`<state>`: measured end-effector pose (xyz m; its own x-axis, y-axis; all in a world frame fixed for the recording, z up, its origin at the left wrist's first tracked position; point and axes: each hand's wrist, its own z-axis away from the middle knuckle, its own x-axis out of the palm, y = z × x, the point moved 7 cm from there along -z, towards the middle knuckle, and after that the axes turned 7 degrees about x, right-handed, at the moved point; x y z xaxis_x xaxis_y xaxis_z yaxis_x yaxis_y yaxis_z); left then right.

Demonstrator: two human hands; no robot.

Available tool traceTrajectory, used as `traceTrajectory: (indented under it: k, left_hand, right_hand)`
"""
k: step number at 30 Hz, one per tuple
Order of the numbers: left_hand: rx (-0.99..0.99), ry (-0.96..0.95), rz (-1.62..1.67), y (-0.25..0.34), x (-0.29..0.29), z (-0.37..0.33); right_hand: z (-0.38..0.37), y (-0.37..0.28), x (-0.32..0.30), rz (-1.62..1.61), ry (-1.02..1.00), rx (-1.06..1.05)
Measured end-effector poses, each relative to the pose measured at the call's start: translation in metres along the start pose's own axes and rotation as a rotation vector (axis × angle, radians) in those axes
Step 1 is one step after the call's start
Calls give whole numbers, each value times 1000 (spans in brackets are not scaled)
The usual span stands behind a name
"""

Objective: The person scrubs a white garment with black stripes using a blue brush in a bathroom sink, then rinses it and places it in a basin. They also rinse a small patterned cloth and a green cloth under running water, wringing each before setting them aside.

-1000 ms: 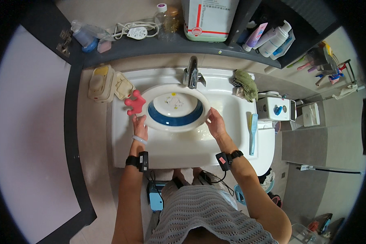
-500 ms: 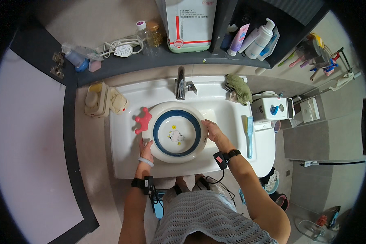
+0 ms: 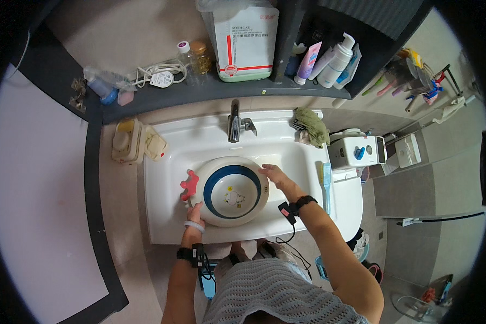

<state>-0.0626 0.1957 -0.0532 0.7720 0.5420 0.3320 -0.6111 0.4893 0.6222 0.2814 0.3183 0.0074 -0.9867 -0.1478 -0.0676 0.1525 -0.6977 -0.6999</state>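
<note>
A round white washbasin (image 3: 200,186) with a dark blue inner band and a small cartoon animal on its bottom stands in the white sink (image 3: 159,216). A red crown-shaped piece (image 3: 189,185) adjoins the basin's left rim. My left hand (image 3: 195,214) is closed on the rim at the lower left, its thumb on top and the other fingers mostly hidden. At the upper right rim, my right hand (image 3: 275,175) has its fingers stretched out, the tips at the edge of the rim.
Behind the basin rises a chrome faucet (image 3: 234,127). A green cloth (image 3: 312,128) lies on the sink's far right corner, and a blue brush (image 3: 326,186) on its right edge. A cream container (image 3: 127,141) stands left. Bottles and packages line the dark shelf (image 3: 162,96) above.
In the picture the basin sits lower and a little to the left, with more of its blue wall showing. My right hand's fingers have loosened at the rim; my left hand stays on it.
</note>
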Motion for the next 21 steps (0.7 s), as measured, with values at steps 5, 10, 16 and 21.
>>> traceTrajectory:
  k: [5, 10, 16, 21]
  left_hand:
    - [306, 55, -242, 52, 47, 51]
    - [99, -254, 152, 74, 151, 78]
    - [-73, -318, 270, 78, 233, 66]
    - [-115, -337, 406, 84, 264, 51]
  right_hand:
    - [5, -75, -40, 315, 151, -333]
    - [-7, -136, -45, 585, 247, -466]
    - [-34, -159, -22, 897, 366, -439]
    - [-45, -168, -18, 936, 383, -579]
